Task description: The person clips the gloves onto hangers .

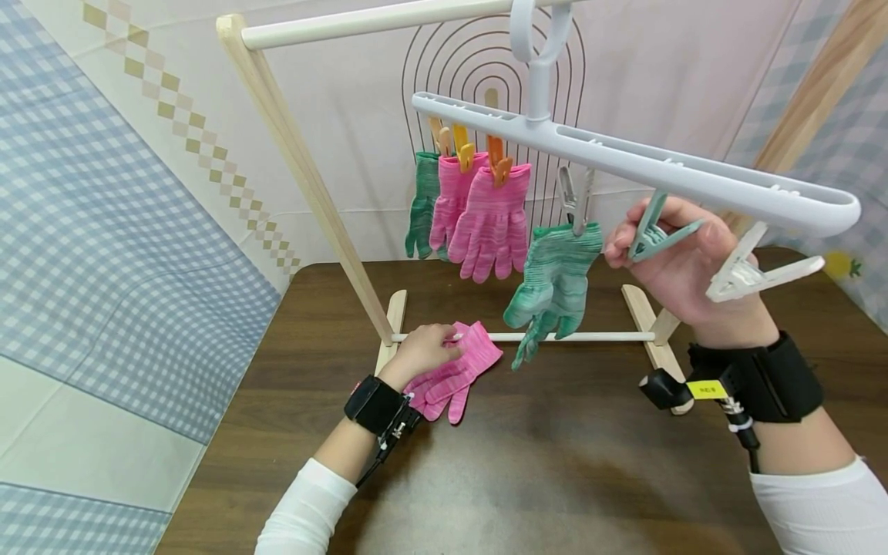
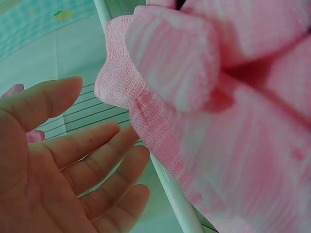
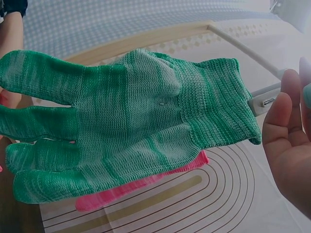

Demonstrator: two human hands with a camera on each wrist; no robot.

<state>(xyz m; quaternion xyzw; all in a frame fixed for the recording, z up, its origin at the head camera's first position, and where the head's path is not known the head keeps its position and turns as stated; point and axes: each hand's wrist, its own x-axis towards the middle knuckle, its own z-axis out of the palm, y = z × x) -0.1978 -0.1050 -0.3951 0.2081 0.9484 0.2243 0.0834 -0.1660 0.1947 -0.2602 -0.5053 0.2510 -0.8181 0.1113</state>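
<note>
My left hand (image 1: 426, 354) is over a pink knit glove (image 1: 472, 358) on the brown table, near the rack's lower bar. In the left wrist view its fingers are spread, with the pink glove (image 2: 170, 116) beside the fingertips. My right hand (image 1: 687, 254) is raised under the right half of a white hanger (image 1: 624, 158), fingers loosely bent behind a teal clip (image 1: 655, 239) whose handles stand apart. Left of it hangs a green glove (image 1: 555, 270), its cuff in a grey clip (image 1: 574, 200); in the right wrist view this glove (image 3: 131, 116) lies left of the fingertips.
A wooden rack (image 1: 305, 177) carries the hanger on its top bar (image 1: 375, 21). Farther back hang pink gloves (image 1: 496, 220) and another green glove (image 1: 422, 204), held by yellow, orange and beige clips. An unused white clip (image 1: 745, 277) dangles at the hanger's right end.
</note>
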